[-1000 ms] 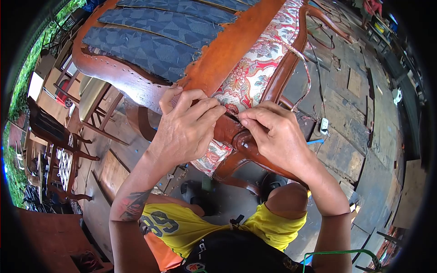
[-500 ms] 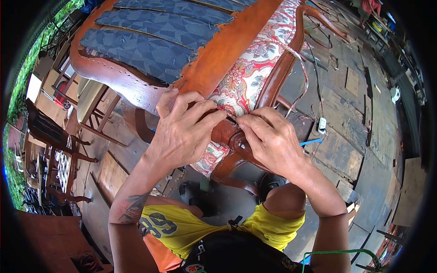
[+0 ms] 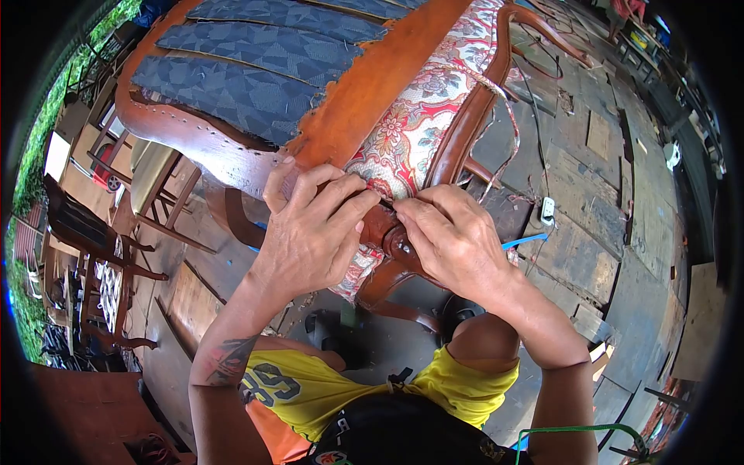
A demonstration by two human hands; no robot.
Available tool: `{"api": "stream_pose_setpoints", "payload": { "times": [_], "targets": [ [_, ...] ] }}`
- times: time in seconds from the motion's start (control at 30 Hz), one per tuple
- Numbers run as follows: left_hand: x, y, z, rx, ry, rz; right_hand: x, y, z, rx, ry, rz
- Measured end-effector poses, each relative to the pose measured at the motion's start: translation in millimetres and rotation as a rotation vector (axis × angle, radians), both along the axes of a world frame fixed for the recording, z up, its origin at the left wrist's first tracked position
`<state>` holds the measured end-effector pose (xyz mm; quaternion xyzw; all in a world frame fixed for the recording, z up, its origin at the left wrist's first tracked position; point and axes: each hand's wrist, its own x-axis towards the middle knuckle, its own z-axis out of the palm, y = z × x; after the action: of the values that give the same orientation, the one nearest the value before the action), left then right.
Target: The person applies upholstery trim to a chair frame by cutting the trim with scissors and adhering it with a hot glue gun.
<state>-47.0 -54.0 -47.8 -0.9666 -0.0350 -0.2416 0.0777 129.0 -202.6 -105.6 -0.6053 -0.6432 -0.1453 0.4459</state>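
A wooden chair frame [image 3: 353,116] lies tipped in front of me, with floral fabric [image 3: 403,132] on the inner face beside its carved rail [image 3: 461,132]. My left hand [image 3: 310,225] is closed, fingertips pressed on the fabric's lower edge by the wood. Opposite it, my right hand [image 3: 453,236] pinches at the same edge, just above the carved corner block [image 3: 399,242]. What exactly lies between the fingertips is hidden. A loose length of patterned trim [image 3: 510,116] loops over the rail and hangs down behind my right hand. Blue upholstery strips [image 3: 248,89] cross the seat frame.
Other wooden chairs [image 3: 89,225] stand to the left. A white power socket [image 3: 547,209] with a black cord and a blue strip [image 3: 525,241] lie on the plank floor [image 3: 589,256] at right. Another person [image 3: 628,9] is at the far upper right, near a cluttered bench.
Both hands and the chair frame appear slightly further left in view. The fingers stay pinched at the same fabric edge, and the trim loop has shifted a little.
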Motion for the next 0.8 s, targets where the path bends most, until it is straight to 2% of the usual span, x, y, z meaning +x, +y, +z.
{"api": "stream_pose_setpoints", "payload": {
  "times": [0.8],
  "targets": [
    [-3.4, -7.7, -7.0, 0.071, 0.029, 0.079, 0.9, -0.3, -2.1, 0.013, -0.159, -0.044]
  ]
}}
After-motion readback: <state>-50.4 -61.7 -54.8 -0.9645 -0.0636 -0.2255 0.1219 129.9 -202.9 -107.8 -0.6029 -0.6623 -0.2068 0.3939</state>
